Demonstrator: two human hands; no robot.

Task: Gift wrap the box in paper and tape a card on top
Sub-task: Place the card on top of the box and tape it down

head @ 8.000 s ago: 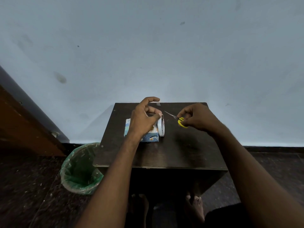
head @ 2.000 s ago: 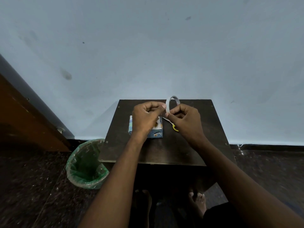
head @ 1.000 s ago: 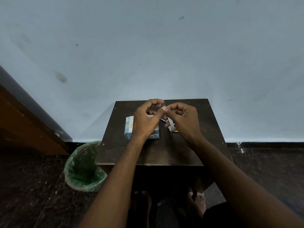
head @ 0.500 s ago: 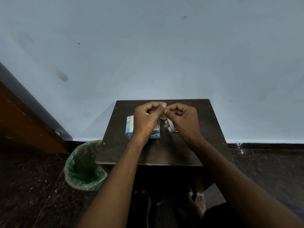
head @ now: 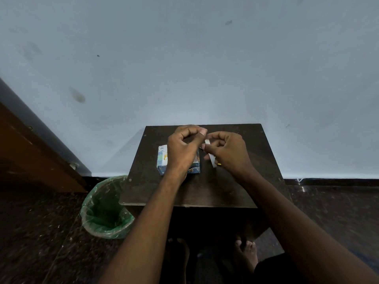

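The wrapped box point(head: 163, 159), in blue patterned paper, lies flat on the dark wooden surface point(head: 205, 187), left of centre and partly hidden under the left hand point(head: 181, 148). Both hands hover above it, close together. The right hand point(head: 227, 152) has its fingers curled round a white tape roll point(head: 211, 154), held on edge just right of the box, probably so the strip can peel off toward the other hand. The left hand's thumb and fingers curl toward each other near the roll's upper end. They look set to pinch the loose tape end, though the frame is too small to show whether tape is actually between them. A sliver of yellow scissors handle point(head: 219, 164) peeks out beneath the right hand, resting on the surface within easy reach for a cut. No card can be made out. A green-lined bin point(head: 106, 210) stands on the floor point(head: 37, 232) at the near-left corner of the surface.

Two seconds ago the roll was raised above the knuckles, standing out against the wall; now it sits lower, tucked between the hands. Eight seconds ago the right hand held the scissors and the roll stood on the surface beside the box. The box itself has not visibly moved. The wrapping looks finished, so the tape is likely meant for a last seam or the card.
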